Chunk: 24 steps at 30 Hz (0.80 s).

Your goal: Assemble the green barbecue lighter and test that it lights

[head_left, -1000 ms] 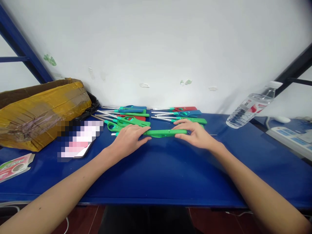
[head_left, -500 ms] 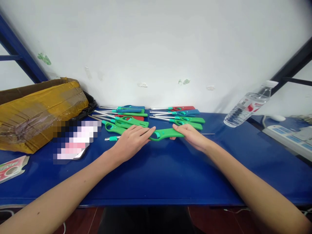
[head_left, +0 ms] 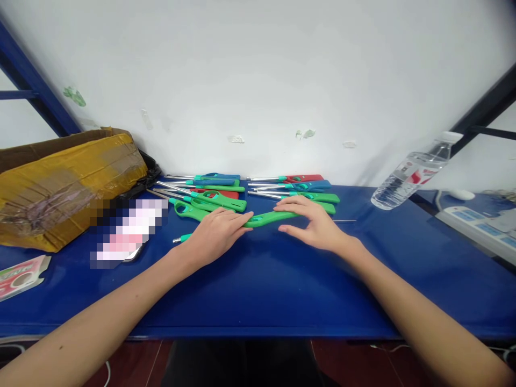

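My left hand [head_left: 217, 231] is closed around a green gas lighter [head_left: 272, 217] near its trigger loop, its metal nozzle pointing left past my wrist. My right hand [head_left: 316, 223] is at the handle's other end, thumb and fingers spread apart; whether the fingertips touch the handle I cannot tell. Behind my left hand lies a pile of lighters, among them a green lighter [head_left: 231, 202] and a blue lighter [head_left: 213, 183]. Beyond my right hand, a second group includes a red lighter [head_left: 310, 178] and another blue lighter [head_left: 316, 186], nozzles to the left.
A taped cardboard box [head_left: 72, 193] and a blurred-out phone [head_left: 135, 252] are at left, with a printed card [head_left: 24, 277] nearer. A thin metal rod [head_left: 345, 220] lies right of my right hand. A water bottle [head_left: 411, 177] and a power strip [head_left: 478, 226] are farther right.
My right hand has loosened its grip on the handle's end and its thumb and fingers have spread. The lighter has tilted a little, its nozzle lower, still in my left hand.
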Each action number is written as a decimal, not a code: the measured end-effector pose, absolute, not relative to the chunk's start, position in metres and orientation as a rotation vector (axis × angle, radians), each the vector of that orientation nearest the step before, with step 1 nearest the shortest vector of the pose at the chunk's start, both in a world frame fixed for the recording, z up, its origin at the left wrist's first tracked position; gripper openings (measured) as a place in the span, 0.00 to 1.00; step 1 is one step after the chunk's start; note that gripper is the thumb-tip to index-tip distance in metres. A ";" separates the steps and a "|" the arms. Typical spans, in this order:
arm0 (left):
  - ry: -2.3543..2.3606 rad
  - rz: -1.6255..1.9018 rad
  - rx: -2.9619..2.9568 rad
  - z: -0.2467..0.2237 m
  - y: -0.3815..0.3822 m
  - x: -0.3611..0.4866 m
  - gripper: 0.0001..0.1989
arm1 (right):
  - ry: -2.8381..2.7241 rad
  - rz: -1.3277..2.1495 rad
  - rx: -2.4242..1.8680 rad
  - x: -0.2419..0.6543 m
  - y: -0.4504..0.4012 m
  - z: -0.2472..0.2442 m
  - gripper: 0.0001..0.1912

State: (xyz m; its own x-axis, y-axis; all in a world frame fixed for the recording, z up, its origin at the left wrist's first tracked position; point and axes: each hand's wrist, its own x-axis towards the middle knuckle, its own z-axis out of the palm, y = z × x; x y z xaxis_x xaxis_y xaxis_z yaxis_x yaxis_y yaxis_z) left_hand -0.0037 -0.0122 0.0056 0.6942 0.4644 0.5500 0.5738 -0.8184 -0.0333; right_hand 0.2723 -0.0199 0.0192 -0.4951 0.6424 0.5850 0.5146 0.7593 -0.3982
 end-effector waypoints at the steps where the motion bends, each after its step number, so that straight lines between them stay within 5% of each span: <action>1: -0.848 -0.782 -2.716 0.006 -0.012 -0.004 0.16 | -2.232 0.180 -0.832 0.274 -0.019 0.019 0.16; 17: -0.905 -0.765 -2.800 0.009 -0.018 0.001 0.17 | -2.303 -0.188 -0.827 0.275 -0.020 0.018 0.11; 24: -0.873 -0.726 -2.771 0.008 -0.019 0.002 0.16 | -2.352 -0.279 -0.803 0.268 -0.025 0.017 0.18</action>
